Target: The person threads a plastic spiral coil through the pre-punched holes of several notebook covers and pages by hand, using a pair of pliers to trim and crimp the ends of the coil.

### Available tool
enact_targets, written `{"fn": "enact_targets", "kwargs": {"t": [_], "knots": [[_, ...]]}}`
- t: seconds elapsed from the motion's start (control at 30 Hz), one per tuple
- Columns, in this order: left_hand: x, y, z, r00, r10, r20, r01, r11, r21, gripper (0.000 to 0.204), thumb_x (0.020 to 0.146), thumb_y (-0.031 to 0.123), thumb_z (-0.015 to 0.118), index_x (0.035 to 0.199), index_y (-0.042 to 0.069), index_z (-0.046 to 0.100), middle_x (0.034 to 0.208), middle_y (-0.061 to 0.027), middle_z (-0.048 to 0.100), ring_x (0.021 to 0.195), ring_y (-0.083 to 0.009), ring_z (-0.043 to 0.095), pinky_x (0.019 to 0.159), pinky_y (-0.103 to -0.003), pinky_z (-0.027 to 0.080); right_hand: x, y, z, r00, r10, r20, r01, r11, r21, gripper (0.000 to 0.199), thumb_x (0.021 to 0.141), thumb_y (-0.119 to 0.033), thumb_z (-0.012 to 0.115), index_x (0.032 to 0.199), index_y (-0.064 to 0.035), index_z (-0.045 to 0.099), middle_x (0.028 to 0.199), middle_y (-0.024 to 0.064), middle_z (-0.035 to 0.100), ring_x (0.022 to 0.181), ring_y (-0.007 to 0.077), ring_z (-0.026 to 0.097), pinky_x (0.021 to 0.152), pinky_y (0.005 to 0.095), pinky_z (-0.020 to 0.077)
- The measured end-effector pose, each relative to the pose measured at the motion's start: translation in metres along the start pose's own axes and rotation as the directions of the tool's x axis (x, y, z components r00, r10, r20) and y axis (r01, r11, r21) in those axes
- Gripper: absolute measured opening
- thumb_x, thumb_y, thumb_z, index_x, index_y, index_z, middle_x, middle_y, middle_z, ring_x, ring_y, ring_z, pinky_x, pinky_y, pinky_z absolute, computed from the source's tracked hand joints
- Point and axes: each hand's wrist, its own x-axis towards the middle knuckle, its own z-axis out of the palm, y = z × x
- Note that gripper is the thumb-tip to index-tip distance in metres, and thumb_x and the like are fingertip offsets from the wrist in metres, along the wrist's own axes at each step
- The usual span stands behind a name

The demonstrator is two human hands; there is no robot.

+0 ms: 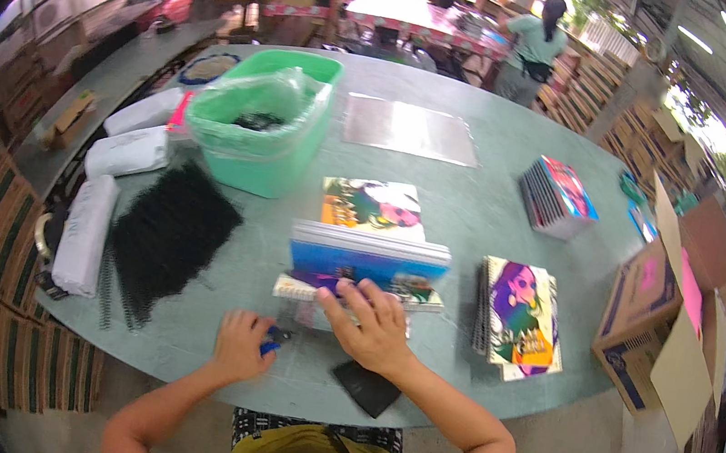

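At the table's near edge my left hand (245, 344) is closed around small blue-handled pliers (276, 342). My right hand (368, 323) lies with fingers stretched out against the near side of a notebook stack. A blue-covered notebook (367, 262) stands on its edge there, slightly blurred. Under my fingers is a spiral-bound notebook (295, 287), mostly hidden. Just behind lies another notebook (372, 205) with a colourful printed cover. A flat black item (367, 386) rests beside my right wrist; its kind is unclear.
Black plastic binding coils (170, 229) lie left, beside white wrapped packs (87, 231). A green bin (275, 165) with a plastic liner stands behind them. A clear sheet (411, 129) lies farther back. Notebook stacks (521, 316) and an open carton (647, 301) are right. A person (535, 48) stands beyond.
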Motion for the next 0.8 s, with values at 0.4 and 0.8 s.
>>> {"fn": "enact_targets", "kwargs": {"t": [0.4,0.8], "knots": [[0.019,-0.004,0.003,0.992,0.040,-0.122,-0.044,0.999,-0.026,0.047,0.056,0.016,0.066,0.101,0.006,0.056,0.089,-0.0114,0.048,0.089,-0.0314,0.046,0.079,-0.043,0.036,-0.070,0.199,-0.218,0.708,0.559,0.431,-0.695,0.447,0.562,0.037,0.070,0.002,0.051,0.105,0.0002,0.062,0.118,0.0160,0.058,0.126,0.0272,0.041,0.106,0.0382,0.0271],[0.018,0.001,0.007,0.998,-0.009,-0.058,0.006,0.999,-0.050,0.054,0.075,0.040,0.067,0.114,0.005,0.055,0.102,-0.0164,0.053,0.098,-0.0330,0.049,0.089,-0.047,0.038,-0.218,0.254,-0.129,0.673,0.737,0.066,-0.672,0.647,-0.360,0.033,0.085,-0.013,0.056,0.113,0.0038,0.056,0.117,0.0151,0.056,0.107,0.0254,0.054,0.096,0.0372,0.0397]]}}
